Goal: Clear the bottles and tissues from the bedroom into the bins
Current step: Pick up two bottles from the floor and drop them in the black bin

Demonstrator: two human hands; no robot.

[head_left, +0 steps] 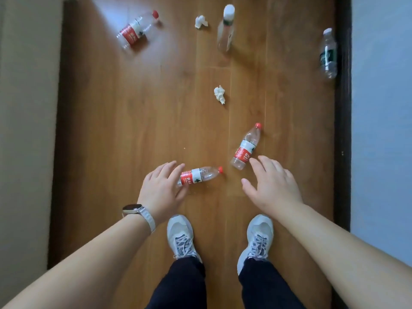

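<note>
Standing on a brown wood-plank floor (133,130), bent over the litter with both arms out. Reaching the left grip (161,186), fingers straight and spread and holding nothing, over the base end of a clear plastic bottle with red label and red cap (200,176), lying on its side just ahead of the pale grey shoes (180,237); cannot tell whether touching or just above. Stretching the right grip (273,186), likewise wide open and empty, toward the base of a second red-labelled clear bottle (245,148), fingertips just beside it. Probably going for one bottle per grip to save a trip (sensible with two so close).

Farther off, untouched: a nearer crumpled white tissue (219,94), a farther crumpled white tissue (201,21), a third red-labelled bottle (137,30), a white-capped clear bottle (226,30), a green-labelled bottle (327,54) against the dark skirting. No bins in view; hardly begun, by the look of it.
</note>
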